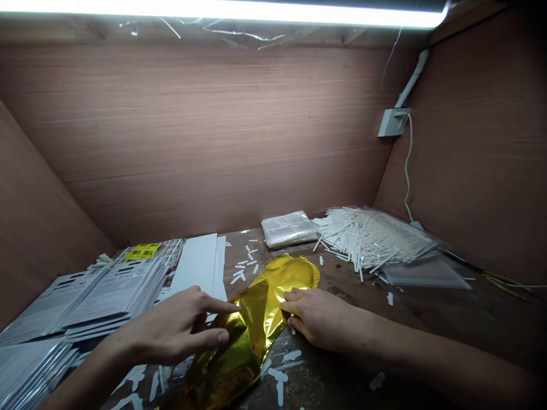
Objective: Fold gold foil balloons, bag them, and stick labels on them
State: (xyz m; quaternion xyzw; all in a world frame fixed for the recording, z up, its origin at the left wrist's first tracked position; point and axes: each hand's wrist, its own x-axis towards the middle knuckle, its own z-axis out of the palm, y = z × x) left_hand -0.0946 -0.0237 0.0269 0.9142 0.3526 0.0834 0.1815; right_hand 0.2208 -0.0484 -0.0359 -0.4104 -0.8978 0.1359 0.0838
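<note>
Gold foil (258, 319) slants near-left to far-right between our left hand (177, 327), fingers spread, and right hand (322, 318), bunched — whether pinching, we can't tell.

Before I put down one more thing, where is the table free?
The table looks mostly bare between the right arm and the clear plastic, with one paper scrap there. Crowded: the left, with card stacks; the middle, with gold foil; the back right, with white sticks.
</note>
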